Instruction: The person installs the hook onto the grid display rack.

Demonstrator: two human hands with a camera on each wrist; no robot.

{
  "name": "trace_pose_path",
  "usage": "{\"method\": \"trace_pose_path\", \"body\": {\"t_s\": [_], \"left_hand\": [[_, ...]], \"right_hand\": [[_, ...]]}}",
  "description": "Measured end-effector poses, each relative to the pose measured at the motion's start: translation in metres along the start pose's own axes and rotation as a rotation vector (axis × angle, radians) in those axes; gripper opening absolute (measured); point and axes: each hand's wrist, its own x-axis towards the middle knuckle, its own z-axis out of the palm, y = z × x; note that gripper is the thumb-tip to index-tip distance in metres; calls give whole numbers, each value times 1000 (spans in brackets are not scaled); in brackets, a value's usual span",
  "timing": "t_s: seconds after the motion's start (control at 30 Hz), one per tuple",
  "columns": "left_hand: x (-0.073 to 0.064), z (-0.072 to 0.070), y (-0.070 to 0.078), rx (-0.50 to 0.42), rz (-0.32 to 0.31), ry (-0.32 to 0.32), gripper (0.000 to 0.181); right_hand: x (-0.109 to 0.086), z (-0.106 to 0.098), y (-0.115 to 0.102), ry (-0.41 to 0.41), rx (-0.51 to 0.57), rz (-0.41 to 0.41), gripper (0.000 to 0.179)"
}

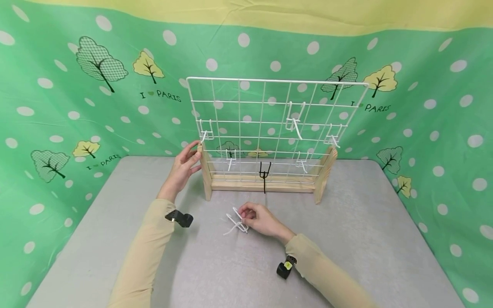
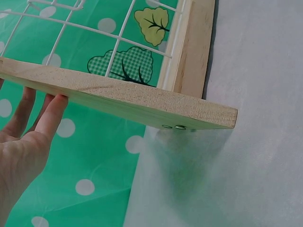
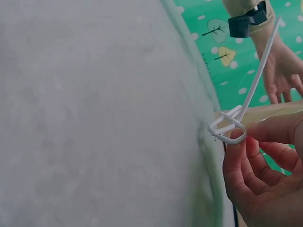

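Note:
My right hand (image 1: 265,220) pinches a white wire hook (image 1: 236,223) between thumb and fingers, over the table in front of the rack. In the right wrist view the hook's long prong (image 3: 260,71) points up, away from the fingertips. My left hand (image 1: 182,169) touches the upper end of the rack's left wooden side (image 1: 206,173). The left wrist view shows its extended fingers (image 2: 49,116) against the outer face of that wood. A white wire grid (image 1: 250,122) stands in the wooden base. Several white hooks (image 1: 295,122) and one black hook (image 1: 264,172) hang on it.
The rack's right wooden side (image 1: 325,175) and bottom rail (image 1: 262,185) rest toward the back of the grey table (image 1: 231,273). Behind it hangs a green dotted cloth (image 1: 192,42) with printed trees. Each wrist carries a black camera strap (image 1: 179,218).

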Motion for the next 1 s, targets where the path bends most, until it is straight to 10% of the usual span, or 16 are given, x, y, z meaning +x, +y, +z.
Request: {"method": "trace_pose_path", "body": {"t_s": [0.23,1.0], "left_hand": [[0,0,0,-6,3,-3,49],[3,-2,-3,-9,-8,-4,49]], "right_hand": [[9,3,25,7,96,-6,23],[14,-15,-21,0,126,-50,25]]}}
